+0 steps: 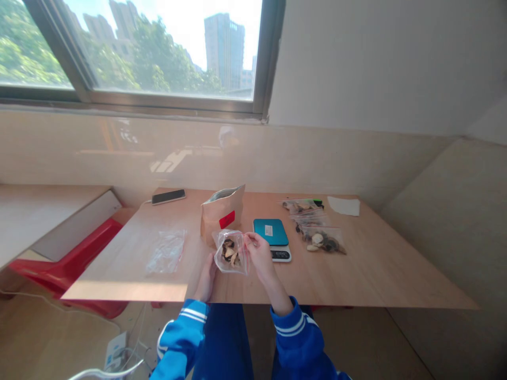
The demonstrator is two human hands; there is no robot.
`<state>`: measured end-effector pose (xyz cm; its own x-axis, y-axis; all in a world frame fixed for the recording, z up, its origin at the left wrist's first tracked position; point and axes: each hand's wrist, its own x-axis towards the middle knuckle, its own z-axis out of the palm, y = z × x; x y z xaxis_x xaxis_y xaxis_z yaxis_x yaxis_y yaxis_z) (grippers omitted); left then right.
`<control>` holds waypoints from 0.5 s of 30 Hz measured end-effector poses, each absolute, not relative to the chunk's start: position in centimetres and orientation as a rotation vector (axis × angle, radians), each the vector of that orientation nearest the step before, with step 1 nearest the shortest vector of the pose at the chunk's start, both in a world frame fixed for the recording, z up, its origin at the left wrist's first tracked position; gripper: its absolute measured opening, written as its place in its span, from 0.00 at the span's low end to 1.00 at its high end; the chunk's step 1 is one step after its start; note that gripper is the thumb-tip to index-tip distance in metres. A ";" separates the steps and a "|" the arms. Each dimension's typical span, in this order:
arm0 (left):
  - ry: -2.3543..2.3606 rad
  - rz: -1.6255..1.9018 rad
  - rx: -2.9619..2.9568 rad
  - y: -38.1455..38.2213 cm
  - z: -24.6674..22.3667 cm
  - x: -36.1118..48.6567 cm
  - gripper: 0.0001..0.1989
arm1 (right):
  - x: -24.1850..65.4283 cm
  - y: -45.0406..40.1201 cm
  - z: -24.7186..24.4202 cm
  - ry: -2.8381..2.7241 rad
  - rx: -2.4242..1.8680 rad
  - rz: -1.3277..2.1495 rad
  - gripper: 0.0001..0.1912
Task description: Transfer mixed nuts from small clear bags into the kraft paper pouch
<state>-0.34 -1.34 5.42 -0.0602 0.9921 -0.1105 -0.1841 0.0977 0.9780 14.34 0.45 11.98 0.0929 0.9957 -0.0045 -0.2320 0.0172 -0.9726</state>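
Observation:
A small clear zip bag (231,252) with brown and pale dried pieces hangs just above the wooden table (372,269), held between both hands. My left hand (206,281) supports its lower left corner from beneath. My right hand (259,253) pinches its upper right edge. Behind the bag stands an open brown paper pouch (222,211) with a red label. To the right of my right hand sits a small scale (273,237) with a teal top.
Empty clear bags (167,251) lie to the left. Filled zip bags (317,228) lie right of the scale, a white paper (344,206) behind them. A phone (168,197) rests at the back left. A red chair (67,266) stands left of the table.

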 end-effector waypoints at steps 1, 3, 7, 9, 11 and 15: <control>1.140 1.269 0.944 -0.9 5.1 -0.4 0.28 | 13.9 0.8 11.5 -0.920 -1.055 1.291 0.22; 1.101 1.267 0.912 -0.2 4.7 -0.7 0.29 | 13.2 1.5 10.2 -0.833 -1.018 1.406 0.26; 1.101 1.268 0.861 0.6 4.3 -0.9 0.29 | 12.5 2.6 8.0 -0.917 -1.071 1.376 0.27; 1.142 1.289 0.837 0.7 4.0 -0.6 0.29 | 12.7 2.9 7.7 -0.960 -1.158 1.206 0.24; 1.190 1.315 0.824 0.7 3.7 -0.2 0.30 | 13.3 2.9 8.1 -1.030 -1.198 1.025 0.19; 1.279 1.330 0.859 0.7 3.2 0.3 0.30 | 14.8 2.6 10.0 -1.572 -1.075 0.944 0.09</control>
<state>0.27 0.66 3.20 -0.1903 0.9683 -0.1619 -0.2000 0.1233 0.9720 14.79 2.60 10.05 -0.1363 0.9485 0.2860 0.1932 0.3086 -0.9313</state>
